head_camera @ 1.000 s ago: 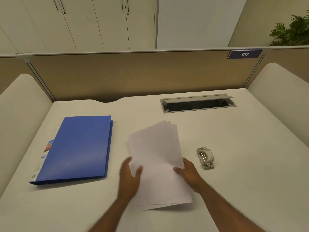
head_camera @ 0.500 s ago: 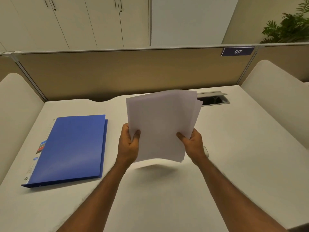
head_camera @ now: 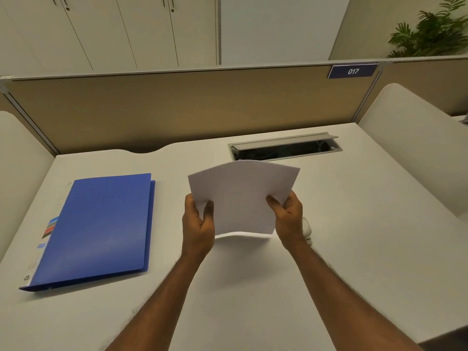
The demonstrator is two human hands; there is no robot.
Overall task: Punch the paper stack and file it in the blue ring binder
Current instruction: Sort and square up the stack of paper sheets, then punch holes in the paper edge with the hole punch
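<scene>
I hold a white paper stack [head_camera: 241, 196] upright over the middle of the desk, its bottom edge resting on or just above the surface. My left hand [head_camera: 198, 224] grips its left side and my right hand [head_camera: 288, 219] grips its right side. The sheets bow slightly. The blue ring binder [head_camera: 101, 229] lies shut and flat on the desk to the left, apart from my hands. The grey hole punch [head_camera: 307, 229] sits behind my right wrist, mostly hidden.
The white desk [head_camera: 354, 262] has an open cable tray [head_camera: 285, 148] at the back behind the paper. A tan partition [head_camera: 177, 110] with a "017" label closes the far edge. Rounded white side panels stand left and right.
The paper stack went from lying flat under my hands to being lifted upright, then lowered toward the desk with its sheets squared up. The binder has not moved.
</scene>
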